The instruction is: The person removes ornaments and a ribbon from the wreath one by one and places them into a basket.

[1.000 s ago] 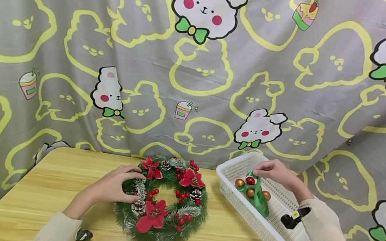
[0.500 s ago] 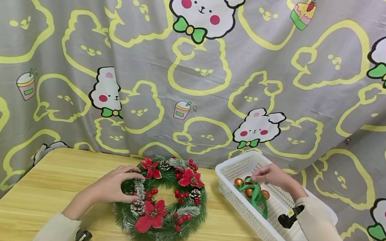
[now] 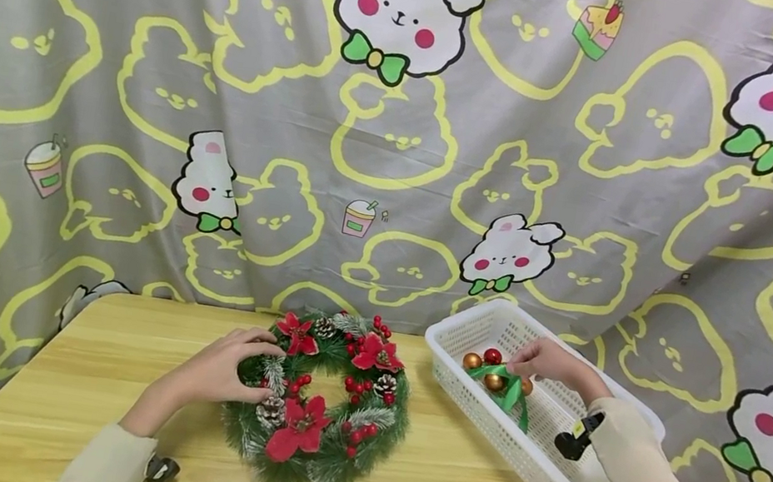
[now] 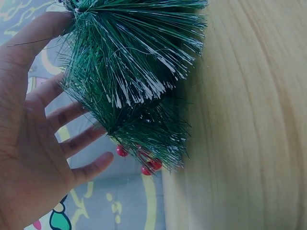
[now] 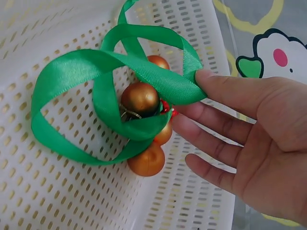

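A green wreath (image 3: pixel 278 468) with red flowers, berries and pine cones lies on the table. My left hand (image 3: pixel 222 367) holds its left side, thumb and fingers spread around that edge. In the left wrist view, the fingertips partly vanish behind the frosted needles (image 4: pixel 144 72). At the right, a shiny green ribbon (image 5: pixel 72 72) lies in loops inside the white basket. My right hand (image 3: pixel 552 364) pinches a fold of it between thumb and fingers. Several gold balls (image 5: pixel 146 160) and a red ball (image 3: pixel 492 356) lie under and beside the ribbon.
The white perforated basket (image 3: pixel 525 467) stands slantwise at the table's right. Its front half shows bare floor. A grey patterned curtain (image 3: pixel 381 274) hangs right behind the wooden table (image 3: pixel 75 386).
My right hand has lowered slightly into the basket with the ribbon, which now lies lower over the balls. My left hand keeps its place on the wreath. The view has shifted slightly.
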{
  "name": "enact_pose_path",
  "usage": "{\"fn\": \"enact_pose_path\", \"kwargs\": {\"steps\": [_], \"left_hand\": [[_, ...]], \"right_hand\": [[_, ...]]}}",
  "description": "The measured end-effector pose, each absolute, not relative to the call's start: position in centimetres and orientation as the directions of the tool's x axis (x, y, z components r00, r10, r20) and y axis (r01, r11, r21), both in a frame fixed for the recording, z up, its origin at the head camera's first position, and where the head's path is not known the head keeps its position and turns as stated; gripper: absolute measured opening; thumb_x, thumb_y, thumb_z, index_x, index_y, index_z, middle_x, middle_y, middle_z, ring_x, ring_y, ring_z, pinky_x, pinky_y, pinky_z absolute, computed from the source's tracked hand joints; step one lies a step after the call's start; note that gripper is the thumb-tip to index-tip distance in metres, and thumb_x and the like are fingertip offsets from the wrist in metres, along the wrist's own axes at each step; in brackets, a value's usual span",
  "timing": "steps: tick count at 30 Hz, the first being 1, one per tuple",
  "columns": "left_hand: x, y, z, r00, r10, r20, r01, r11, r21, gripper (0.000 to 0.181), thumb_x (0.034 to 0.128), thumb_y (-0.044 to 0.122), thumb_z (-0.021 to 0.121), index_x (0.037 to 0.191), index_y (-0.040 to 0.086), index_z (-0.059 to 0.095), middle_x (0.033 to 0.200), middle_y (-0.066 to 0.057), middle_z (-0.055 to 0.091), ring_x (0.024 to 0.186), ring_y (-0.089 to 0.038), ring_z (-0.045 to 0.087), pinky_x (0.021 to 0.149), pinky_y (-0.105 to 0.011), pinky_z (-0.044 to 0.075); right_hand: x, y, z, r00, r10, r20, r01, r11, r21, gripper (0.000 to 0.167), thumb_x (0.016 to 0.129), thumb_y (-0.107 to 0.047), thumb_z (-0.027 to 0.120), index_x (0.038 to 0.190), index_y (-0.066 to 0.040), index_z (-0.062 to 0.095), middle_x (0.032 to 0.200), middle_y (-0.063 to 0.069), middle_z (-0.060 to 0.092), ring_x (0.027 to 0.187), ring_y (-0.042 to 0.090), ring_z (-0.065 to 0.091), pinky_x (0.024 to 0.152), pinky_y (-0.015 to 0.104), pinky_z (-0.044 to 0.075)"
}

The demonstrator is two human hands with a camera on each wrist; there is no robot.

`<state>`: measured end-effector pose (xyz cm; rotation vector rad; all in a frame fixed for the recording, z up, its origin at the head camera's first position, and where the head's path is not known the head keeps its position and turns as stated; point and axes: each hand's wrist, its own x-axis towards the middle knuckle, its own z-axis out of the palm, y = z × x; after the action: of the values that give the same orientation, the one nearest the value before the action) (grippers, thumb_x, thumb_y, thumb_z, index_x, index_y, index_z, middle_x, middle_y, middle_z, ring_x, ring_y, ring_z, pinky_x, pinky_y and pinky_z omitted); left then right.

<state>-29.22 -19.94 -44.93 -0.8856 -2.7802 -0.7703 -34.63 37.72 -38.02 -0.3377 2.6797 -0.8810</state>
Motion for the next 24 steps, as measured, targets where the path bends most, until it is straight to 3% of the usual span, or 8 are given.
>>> {"fn": "enact_pose_path", "kwargs": {"steps": [7,12,24], "left_hand": [[-29.3,-20.0,-44.9,-0.822,0.504,0.265,0.569,0.705,0.423,0.058,0.0820,0.050,0.082,0.133,0.027,0.067,0.146,-0.006,0.054,0.135,-0.039,0.049,0.103,-0.065,0.044],[-29.0,-19.8,-45.0,-0.818,0.516,0.253,0.573,0.693,0.439,0.059,0.0828,0.051,0.081,0.134,0.025,0.067,0.145,-0.009,0.054,0.135,-0.041,0.048,0.101,-0.067,0.044],[-28.9,-19.7,-44.8,-0.820,0.510,0.262,0.571,0.684,0.454,0.058,0.0832,0.047,0.082,0.133,0.023,0.067,0.145,-0.009,0.054,0.133,-0.040,0.049,0.099,-0.066,0.046]], "right_hand": [[-34.4,38.2,-38.4,-0.917,-0.299,-0.265,-0.097,0.810,-0.578,0.020,0.097,-0.021,0.069,0.099,-0.004,0.079,0.074,0.003,0.072,0.079,0.024,0.068,0.079,0.041,0.053],[-34.1,38.6,-39.0,-0.913,-0.292,-0.286,-0.081,0.815,-0.574,0.020,0.097,-0.020,0.070,0.098,-0.003,0.080,0.076,-0.001,0.070,0.077,0.021,0.067,0.079,0.044,0.054],[-34.0,38.8,-39.1,-0.916,-0.286,-0.281,-0.079,0.816,-0.572,0.016,0.095,-0.017,0.071,0.095,-0.004,0.079,0.093,0.001,0.075,0.082,0.022,0.068,0.080,0.046,0.056]]}}
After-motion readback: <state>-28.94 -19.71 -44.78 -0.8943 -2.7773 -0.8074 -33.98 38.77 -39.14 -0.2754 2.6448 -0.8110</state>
